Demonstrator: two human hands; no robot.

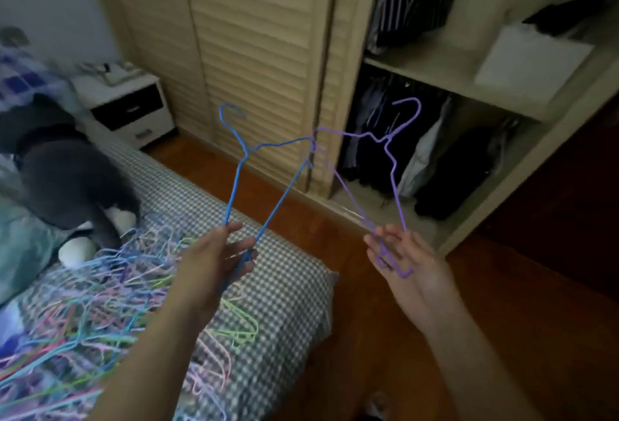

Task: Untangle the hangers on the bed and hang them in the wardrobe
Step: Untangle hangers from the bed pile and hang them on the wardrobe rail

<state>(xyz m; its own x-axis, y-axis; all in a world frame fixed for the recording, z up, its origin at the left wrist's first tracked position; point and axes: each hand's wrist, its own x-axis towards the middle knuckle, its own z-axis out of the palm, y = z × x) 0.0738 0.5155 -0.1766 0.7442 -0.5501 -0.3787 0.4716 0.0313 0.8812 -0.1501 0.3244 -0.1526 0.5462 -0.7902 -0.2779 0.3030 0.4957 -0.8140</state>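
My left hand point(217, 253) holds one end of a blue wire hanger point(234, 182) raised over the bed's edge. My right hand point(398, 253) holds one end of a purple wire hanger point(395, 182). The far shoulder tips of the two hangers meet and look hooked together in front of the wardrobe door edge. A tangled pile of coloured hangers point(100, 286) lies on the checked bed cover point(291, 286) at the lower left. The open wardrobe point(418, 62) at the right holds dark clothes on a rail point(402, 139).
A closed slatted wardrobe door point(254, 52) stands ahead. A white bedside cabinet point(130, 109) is at the back left. A dark garment and a soft toy point(67, 179) lie on the bed beyond the pile. Wooden floor point(368, 337) runs between bed and wardrobe.
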